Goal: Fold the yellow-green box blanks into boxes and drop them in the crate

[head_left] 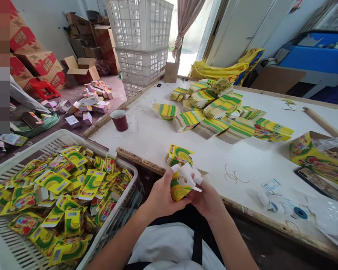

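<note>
Carton, the risk: the small carton point(178, 192), which is between the two hands, could in my opinion be creased or torn, because its white flaps point(187, 175) look thin and an uneven press of the fingers may bend them.
Carton, a fall: it is held at the near edge of the tabletop point(157, 137); if both grips become loose, it may drop toward the lap.
Carton, the look: yellow, with a curved green and orange pattern; the white flaps stand out loosely at the top, with notches cut in them.
Left hand point(163, 190): narrow, holding the carton from its left side.
Right hand point(208, 198): curled, holding it from the right; its fingertips are partly hidden, so I cannot tell how they press.
Yellow stack point(178, 153): just beyond the left hand; a forward push of the knuckles could perhaps knock it over.
Crate point(1, 228): to the left of the left hand, filled with yellow boxes point(70, 183), some with their flaps open.
Bundles point(214, 107): well beyond both hands, yellow, green and white striped, heaped on the tabletop.
</note>
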The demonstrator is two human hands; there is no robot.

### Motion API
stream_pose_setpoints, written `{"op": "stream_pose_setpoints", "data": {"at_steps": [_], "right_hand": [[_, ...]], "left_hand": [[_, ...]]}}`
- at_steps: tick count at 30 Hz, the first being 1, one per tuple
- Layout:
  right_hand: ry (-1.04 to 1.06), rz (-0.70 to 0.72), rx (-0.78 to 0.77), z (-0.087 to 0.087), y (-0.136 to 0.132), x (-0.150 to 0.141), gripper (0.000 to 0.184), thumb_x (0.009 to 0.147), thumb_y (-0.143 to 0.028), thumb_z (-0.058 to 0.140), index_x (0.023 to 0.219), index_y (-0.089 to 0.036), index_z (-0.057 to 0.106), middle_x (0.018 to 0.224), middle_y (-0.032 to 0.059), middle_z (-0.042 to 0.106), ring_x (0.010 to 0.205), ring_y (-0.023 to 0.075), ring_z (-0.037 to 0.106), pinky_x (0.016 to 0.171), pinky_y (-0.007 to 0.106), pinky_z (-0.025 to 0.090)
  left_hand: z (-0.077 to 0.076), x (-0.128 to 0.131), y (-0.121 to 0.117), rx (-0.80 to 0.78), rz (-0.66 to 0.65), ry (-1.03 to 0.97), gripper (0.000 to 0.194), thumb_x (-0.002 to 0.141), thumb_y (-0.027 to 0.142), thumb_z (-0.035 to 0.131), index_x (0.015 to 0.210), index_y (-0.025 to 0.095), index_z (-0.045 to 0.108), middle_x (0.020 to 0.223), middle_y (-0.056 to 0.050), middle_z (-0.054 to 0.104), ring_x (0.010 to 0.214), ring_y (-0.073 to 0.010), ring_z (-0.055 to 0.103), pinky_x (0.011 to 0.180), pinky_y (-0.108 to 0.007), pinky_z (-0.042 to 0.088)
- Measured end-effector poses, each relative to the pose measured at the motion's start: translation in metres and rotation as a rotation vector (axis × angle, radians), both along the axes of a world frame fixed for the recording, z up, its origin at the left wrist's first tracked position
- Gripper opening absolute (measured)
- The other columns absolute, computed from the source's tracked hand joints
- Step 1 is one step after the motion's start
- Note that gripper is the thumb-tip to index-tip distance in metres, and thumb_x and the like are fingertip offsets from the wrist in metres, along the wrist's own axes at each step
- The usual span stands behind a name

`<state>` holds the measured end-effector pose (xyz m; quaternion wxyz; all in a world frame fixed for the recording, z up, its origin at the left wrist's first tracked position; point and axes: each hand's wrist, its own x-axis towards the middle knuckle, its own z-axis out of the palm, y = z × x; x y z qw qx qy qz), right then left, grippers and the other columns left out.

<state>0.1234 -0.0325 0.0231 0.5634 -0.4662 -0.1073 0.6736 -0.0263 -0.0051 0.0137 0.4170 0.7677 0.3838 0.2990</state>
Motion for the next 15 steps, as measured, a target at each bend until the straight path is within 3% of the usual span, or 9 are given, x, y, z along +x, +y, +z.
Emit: {"op": "stream_pose_setpoints", "data": {"at_steps": [3,5,10,12,15], "right_hand": [[0.158,0.104,-0.063,-0.0084,-0.0014,-0.0072,0.031,0.059,-0.042,0.082,0.068,-0.018,0.064,0.048,-0.0052,0.054,0.043,0.0082,0.048,0.042,0.019,0.039],[0.158,0.104,-0.034,-0.0105,-0.0019,-0.0085,0.034,0.059,-0.045,0.083,0.066,-0.018,0.062,0.047,-0.0056,0.053,0.043,0.0078,0.047,0.042,0.018,0.039],[0.013,0.076,0.295,-0.0111,-0.0061,-0.0048,0.046,0.062,-0.063,0.075,0.083,-0.023,0.069,0.070,0.0007,0.066,0.064,0.0154,0.060,0.061,0.026,0.052],[-0.044,0.079,0.347,-0.0122,-0.0083,-0.0054,0.044,0.065,-0.060,0.075,0.092,-0.025,0.069,0.081,0.0025,0.070,0.075,0.0175,0.064,0.069,0.029,0.054],[-0.113,0.066,0.329,-0.0123,-0.0090,-0.0095,0.043,0.069,-0.057,0.072,0.097,-0.025,0.068,0.094,0.0063,0.073,0.084,0.0231,0.067,0.074,0.036,0.055]], "left_hand": [[0.0013,0.0003,0.0005,-0.005,-0.003,-0.017,0.081,0.067,0.030,0.072,0.133,0.018,0.028,0.113,-0.011,0.064,0.099,-0.0274,0.064,0.086,-0.042,0.051],[0.0013,0.0009,0.0012,-0.025,0.002,-0.011,0.084,0.064,0.030,0.075,0.133,0.019,0.027,0.113,-0.011,0.064,0.101,-0.0278,0.063,0.087,-0.042,0.050],[-0.0032,0.0045,0.0024,-0.082,0.187,0.064,0.083,0.066,0.033,0.075,0.132,0.018,0.026,0.119,-0.014,0.061,0.107,-0.0303,0.062,0.088,-0.045,0.050],[-0.0054,0.0063,0.0019,-0.068,0.221,0.097,0.082,0.066,0.032,0.075,0.131,0.020,0.027,0.119,-0.012,0.061,0.108,-0.0305,0.062,0.086,-0.045,0.051],[-0.0069,0.0088,-0.0006,-0.018,0.171,0.137,0.080,0.065,0.033,0.076,0.129,0.021,0.030,0.119,-0.012,0.061,0.106,-0.0309,0.063,0.084,-0.045,0.052]]}}
